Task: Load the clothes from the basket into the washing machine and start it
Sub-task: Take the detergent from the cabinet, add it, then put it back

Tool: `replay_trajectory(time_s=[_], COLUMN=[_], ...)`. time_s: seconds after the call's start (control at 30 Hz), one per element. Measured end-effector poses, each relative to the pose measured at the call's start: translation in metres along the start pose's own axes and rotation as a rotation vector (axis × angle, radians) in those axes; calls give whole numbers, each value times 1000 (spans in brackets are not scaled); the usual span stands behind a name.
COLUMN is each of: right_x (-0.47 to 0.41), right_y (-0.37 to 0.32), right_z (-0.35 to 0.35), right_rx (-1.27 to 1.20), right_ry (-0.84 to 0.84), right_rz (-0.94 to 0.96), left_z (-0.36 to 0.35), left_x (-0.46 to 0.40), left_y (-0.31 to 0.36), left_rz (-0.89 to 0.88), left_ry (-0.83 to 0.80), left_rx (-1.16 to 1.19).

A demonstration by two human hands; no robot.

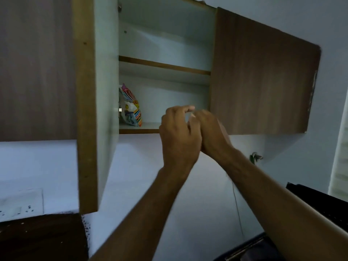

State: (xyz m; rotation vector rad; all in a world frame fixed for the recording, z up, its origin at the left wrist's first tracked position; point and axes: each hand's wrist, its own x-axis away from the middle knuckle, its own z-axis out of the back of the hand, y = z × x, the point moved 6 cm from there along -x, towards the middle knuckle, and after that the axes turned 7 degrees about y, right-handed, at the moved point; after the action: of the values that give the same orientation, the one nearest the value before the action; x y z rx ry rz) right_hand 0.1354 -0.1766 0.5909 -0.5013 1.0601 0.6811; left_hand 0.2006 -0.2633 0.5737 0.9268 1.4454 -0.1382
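Note:
Neither the basket nor any clothes are in view. I am looking up at a wall cabinet (163,65) whose left door (98,110) hangs open. A colourful detergent bag (130,108) stands at the left end of the lower shelf. My left hand (178,134) and my right hand (212,134) are raised together in front of that shelf's front edge, right of the bag and apart from it. The two hands touch each other. The left fingers are curled loosely with nothing visible in them. The right hand's fingers are hidden behind the left hand.
The cabinet's right door (263,76) is closed. A socket plate (20,206) sits on the white wall at lower left, above a dark wooden surface (41,240). Dark appliance parts (250,247) show at the bottom right, and a thin cord (238,208) runs down the wall.

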Motion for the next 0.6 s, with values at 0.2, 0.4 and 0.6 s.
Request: replay_trajectory(time_s=[0.2, 0.4, 0.6], right_x=[-13, -44, -74], right_y=[50, 67, 71], right_z=[-20, -56, -102], right_rx=[-92, -200, -260], right_ry=[-17, -61, -93], right_rz=[-94, -69, -42], left_z=[-37, -46, -56], left_x=[-26, -55, -81], left_y=[-58, -82, -135], left_rz=[112, 82, 76], left_ry=[-64, -58, -56], left_rx=[-204, -319, -369])
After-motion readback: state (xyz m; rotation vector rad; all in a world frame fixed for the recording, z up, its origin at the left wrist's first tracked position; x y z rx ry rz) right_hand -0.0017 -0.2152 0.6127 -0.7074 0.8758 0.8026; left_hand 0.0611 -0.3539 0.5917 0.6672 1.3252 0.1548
